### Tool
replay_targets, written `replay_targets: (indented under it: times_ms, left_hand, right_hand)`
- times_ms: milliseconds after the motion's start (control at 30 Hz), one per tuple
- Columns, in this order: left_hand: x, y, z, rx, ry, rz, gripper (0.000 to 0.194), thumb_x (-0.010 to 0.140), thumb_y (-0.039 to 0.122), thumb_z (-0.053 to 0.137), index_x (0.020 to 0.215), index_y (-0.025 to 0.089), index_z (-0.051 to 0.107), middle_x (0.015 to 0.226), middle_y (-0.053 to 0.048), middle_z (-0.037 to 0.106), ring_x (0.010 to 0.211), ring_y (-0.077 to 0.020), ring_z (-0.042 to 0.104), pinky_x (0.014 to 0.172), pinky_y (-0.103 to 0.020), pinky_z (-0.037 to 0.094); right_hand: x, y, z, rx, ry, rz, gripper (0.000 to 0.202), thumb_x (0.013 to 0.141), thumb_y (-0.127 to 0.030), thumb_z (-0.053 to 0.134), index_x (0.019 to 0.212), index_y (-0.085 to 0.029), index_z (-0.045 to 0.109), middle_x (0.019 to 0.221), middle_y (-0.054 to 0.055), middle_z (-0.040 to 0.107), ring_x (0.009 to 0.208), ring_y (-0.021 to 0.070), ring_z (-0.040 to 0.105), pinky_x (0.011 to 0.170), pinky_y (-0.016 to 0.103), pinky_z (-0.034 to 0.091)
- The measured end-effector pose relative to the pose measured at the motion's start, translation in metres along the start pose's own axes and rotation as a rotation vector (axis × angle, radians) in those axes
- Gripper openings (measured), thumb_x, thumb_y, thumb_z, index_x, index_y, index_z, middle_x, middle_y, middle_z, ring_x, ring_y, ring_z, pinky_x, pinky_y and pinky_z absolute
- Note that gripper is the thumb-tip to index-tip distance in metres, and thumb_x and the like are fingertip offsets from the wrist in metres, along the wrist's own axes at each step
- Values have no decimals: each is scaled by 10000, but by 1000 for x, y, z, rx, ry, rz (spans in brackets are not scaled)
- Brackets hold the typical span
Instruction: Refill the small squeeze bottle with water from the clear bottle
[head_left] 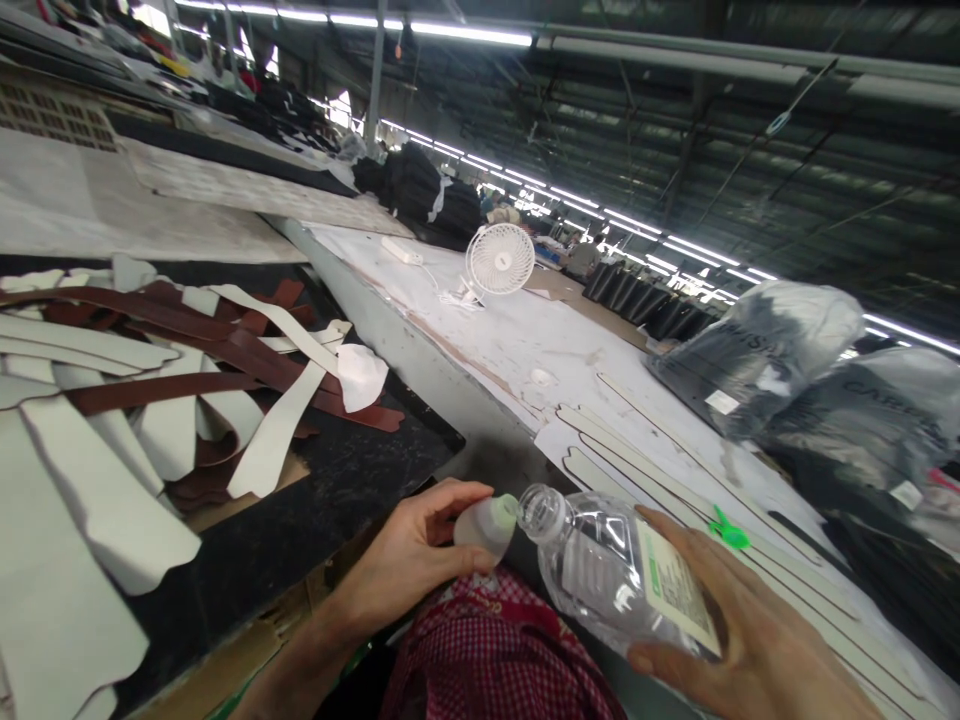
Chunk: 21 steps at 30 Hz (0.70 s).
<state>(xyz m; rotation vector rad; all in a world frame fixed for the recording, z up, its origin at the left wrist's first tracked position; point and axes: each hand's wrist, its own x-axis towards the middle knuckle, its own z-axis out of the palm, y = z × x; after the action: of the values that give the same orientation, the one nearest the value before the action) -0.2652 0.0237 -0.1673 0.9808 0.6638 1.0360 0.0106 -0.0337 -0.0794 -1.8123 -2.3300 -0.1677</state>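
My left hand (420, 545) is closed round a small translucent squeeze bottle (480, 535), its open greenish neck tilted toward the right. In my right hand (742, 620) lies a large clear plastic bottle (592, 560) with a pale label, tipped so that its uncapped mouth meets the small bottle's neck. Whether liquid runs between the two cannot be made out. A bright green nozzle cap (727, 528) rests on the pale strips (645, 480) just beyond my right hand.
White and brown leather-like strips (247, 340) are heaped on a black board (360, 470) at left. A white fan (499, 260) and a power strip (401, 250) stand on the white tabletop (480, 330). Plastic-wrapped dark bundles (765, 350) sit at right. People are far back.
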Motion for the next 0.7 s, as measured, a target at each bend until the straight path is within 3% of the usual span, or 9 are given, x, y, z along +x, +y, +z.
replay_targets:
  times_ms: [133, 267, 333, 433, 567, 700]
  left_hand:
    - [-2, 4, 6, -50, 62, 6, 497, 577, 242, 823, 1048, 196, 673, 1020, -55, 702, 971, -217, 632, 836, -283, 509]
    - [1, -1, 1, 4, 194, -8, 521, 489, 292, 873, 980, 219, 716, 1058, -50, 715, 1017, -270, 641, 836, -271, 545]
    - [6, -4, -5, 4, 233, -35, 570, 420, 301, 897, 960, 231, 725, 1053, -46, 721, 1017, -310, 645, 816, -299, 571]
    - [12, -10, -15, -9, 249, -108, 607, 398, 304, 905, 972, 240, 717, 1045, -47, 726, 1006, -331, 651, 793, -322, 588]
    - [15, -16, -27, -2, 273, -126, 623, 451, 317, 895, 1034, 245, 684, 1051, -45, 724, 997, -304, 661, 797, -305, 586]
    - [20, -20, -33, 46, 258, -99, 607, 449, 324, 894, 1011, 225, 688, 1037, -49, 728, 1008, -309, 656, 796, -289, 585]
  right_hand:
    - [-3, -9, -5, 291, -25, 171, 828, 566, -331, 783, 1337, -303, 484, 1239, 63, 610, 1107, 331, 577, 918, 439, 502]
    - [-5, -6, -21, 750, -5, 281, 866, 553, -421, 817, 1337, -261, 485, 1132, 71, 655, 1055, 321, 598, 873, 424, 514]
    - [-6, 6, -34, 943, 62, 333, 885, 554, -474, 815, 1336, -230, 479, 1064, 83, 674, 955, 303, 636, 806, 414, 529]
    - [-2, 30, -60, 1054, 240, 378, 780, 564, -468, 822, 1246, -216, 538, 1033, 91, 674, 903, 280, 642, 785, 405, 518]
    - [35, 69, -85, 1100, 379, 329, 662, 586, -388, 822, 1171, -221, 560, 1010, 65, 666, 909, 255, 621, 828, 424, 481]
    - [96, 111, -74, 1102, 478, 344, 447, 602, -344, 799, 967, -179, 600, 931, 52, 650, 833, 205, 597, 802, 396, 472]
